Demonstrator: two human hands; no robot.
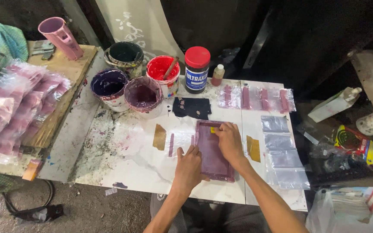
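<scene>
purple screen frame (213,152), mid-desk (143,168): left hand (188,169) and right hand (229,140) flat on it, fingers spread. behind: black jar (196,70), red lid, blue label; four paint tubs. clear bags (281,157) at right.

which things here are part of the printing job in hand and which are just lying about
In use:
- purple printing frame, under both hands
- left hand at its near-left edge
- right hand on its top
- clear bag with a purple stripe beside it
- printed bags and blank bags in rows
- red ink tub

Lying about:
- pink cup
- white bottle
- green cloth
</scene>
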